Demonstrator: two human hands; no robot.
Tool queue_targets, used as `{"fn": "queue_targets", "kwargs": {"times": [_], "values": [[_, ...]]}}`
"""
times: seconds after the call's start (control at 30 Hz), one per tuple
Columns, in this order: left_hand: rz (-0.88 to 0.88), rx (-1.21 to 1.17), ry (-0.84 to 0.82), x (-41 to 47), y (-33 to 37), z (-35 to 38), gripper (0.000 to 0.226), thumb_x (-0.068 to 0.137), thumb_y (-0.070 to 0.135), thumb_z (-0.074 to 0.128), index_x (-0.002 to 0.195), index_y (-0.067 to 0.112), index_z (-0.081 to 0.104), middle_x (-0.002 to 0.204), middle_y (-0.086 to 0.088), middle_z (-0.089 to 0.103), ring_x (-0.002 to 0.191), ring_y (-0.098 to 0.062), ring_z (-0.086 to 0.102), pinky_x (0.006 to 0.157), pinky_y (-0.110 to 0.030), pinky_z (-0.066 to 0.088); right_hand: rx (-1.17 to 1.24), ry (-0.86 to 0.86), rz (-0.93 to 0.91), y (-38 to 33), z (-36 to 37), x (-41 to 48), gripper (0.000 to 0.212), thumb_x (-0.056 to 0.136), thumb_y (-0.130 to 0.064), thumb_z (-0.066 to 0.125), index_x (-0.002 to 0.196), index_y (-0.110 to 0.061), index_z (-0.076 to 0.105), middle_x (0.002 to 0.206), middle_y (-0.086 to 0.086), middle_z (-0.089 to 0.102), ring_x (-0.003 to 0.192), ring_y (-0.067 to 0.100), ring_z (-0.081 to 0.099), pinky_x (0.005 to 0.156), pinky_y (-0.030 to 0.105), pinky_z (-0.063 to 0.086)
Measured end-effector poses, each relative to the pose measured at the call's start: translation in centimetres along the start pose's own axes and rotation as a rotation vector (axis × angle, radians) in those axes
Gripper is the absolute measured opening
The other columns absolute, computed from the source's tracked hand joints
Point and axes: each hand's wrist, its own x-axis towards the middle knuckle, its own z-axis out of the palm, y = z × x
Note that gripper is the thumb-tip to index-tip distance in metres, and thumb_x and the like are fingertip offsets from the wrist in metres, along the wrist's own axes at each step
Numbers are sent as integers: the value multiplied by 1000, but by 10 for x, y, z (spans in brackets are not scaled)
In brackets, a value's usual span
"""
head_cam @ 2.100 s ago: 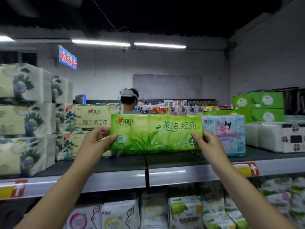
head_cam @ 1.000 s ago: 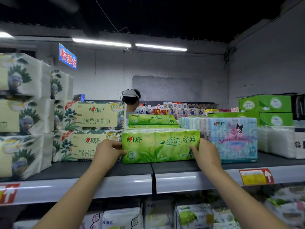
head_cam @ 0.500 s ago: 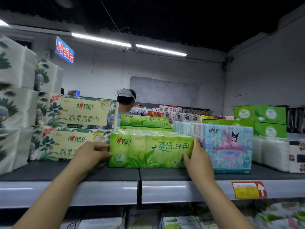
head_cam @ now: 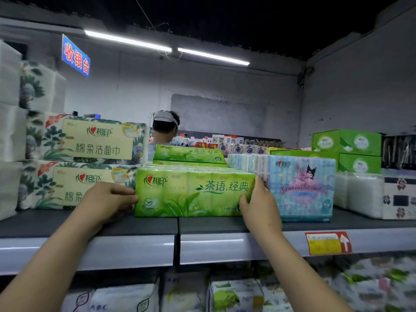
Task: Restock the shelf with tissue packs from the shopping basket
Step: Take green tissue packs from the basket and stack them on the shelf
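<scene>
- Lower-tier tissue packs (head_cam: 236, 293) sit at 6 o'clock, blurred, under the shelf (head_cam: 135, 251); a red and yellow price label (head_cam: 327, 243) is stuck on its front lip at 4 o'clock.
- The left hand (head_cam: 108, 199) is at 9 o'clock of the green tissue pack (head_cam: 193, 194), fingers bent, tips against the pack's left end.
- The right hand (head_cam: 258, 206) clasps the pack's right end at 3 o'clock: thumb on the printed front, fingers wrapped behind, out of sight.
- The pack stands on the shelf deck near the front edge. Its long axis runs 9 to 3 o'clock, its printed face points at the camera, and its lettering is upright.
- A blue cartoon tissue pack (head_cam: 301, 188) stands just beside it at 3 o'clock, touching the right hand.
- Two stacked floral facial-towel packs (head_cam: 90, 140) stand at 9 to 10 o'clock.
- More green packs (head_cam: 189, 154) lie behind, at 12 o'clock.
- Green cartons (head_cam: 346, 143) are stacked at 2 o'clock.
- Farther off, a person's head (head_cam: 165, 127) with a white strap shows at 12 o'clock.
- A blue sign (head_cam: 75, 56) hangs at 10 o'clock.
</scene>
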Motion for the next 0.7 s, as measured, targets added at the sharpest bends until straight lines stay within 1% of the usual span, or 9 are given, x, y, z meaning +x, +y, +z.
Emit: {"fn": "queue_targets", "kwargs": {"times": [0.07,0.13,0.17,0.23,0.33,0.43,0.6,0.7], "values": [[-2,-8,-6,-1,1,0,14,76,0,74,89,5,69,89,-30,70,79,-32,67,51,-22,51,1,-2,-3,0,0,0,57,95,-22,46,147,-11,24,127,12,55,107,28,58,82,40,53],[-4,-15,-6,0,1,0,16,76,0,74,91,3,70,89,-29,70,82,-34,68,65,-29,52,3,1,-5,0,0,-1,56,95,-21,46,146,-11,25,127,12,55,107,28,58,81,40,53],[-8,-22,-6,0,0,0,15,76,0,74,90,4,70,89,-29,70,83,-34,68,66,-30,52,2,3,-6,0,0,-1,56,95,-21,46,146,-11,25,126,12,55,106,28,58,80,39,52],[-13,-24,-5,-1,1,0,13,76,0,74,87,7,69,90,-29,70,83,-35,68,61,-27,51,-6,6,-3,0,0,-1,55,95,-21,46,145,-10,26,126,12,56,106,28,58,79,38,51],[-12,-30,-4,-1,1,0,12,76,1,74,85,8,69,89,-27,71,87,-36,69,68,-31,50,-3,12,-4,0,1,-1,53,94,-21,45,143,-10,29,124,12,57,104,27,59,77,38,53],[-6,-30,-10,-3,3,0,12,77,0,73,84,8,69,90,-27,71,80,-32,67,67,-31,49,-6,7,-10,-1,1,-1,50,95,-22,45,142,-10,30,120,11,58,100,26,59,72,35,49],[-13,-36,-7,-3,2,1,13,77,1,74,86,8,69,90,-25,71,79,-31,67,64,-28,49,-5,-3,-10,0,-1,-2,51,96,-21,45,143,-10,29,119,11,57,99,26,58,68,31,45],[-14,-37,-8,-3,2,2,13,78,1,73,87,8,69,93,-25,71,82,-31,67,65,-29,49,-1,-7,-5,-1,-2,-2,50,96,-21,45,142,-11,29,119,11,57,100,26,59,68,30,43]]}}
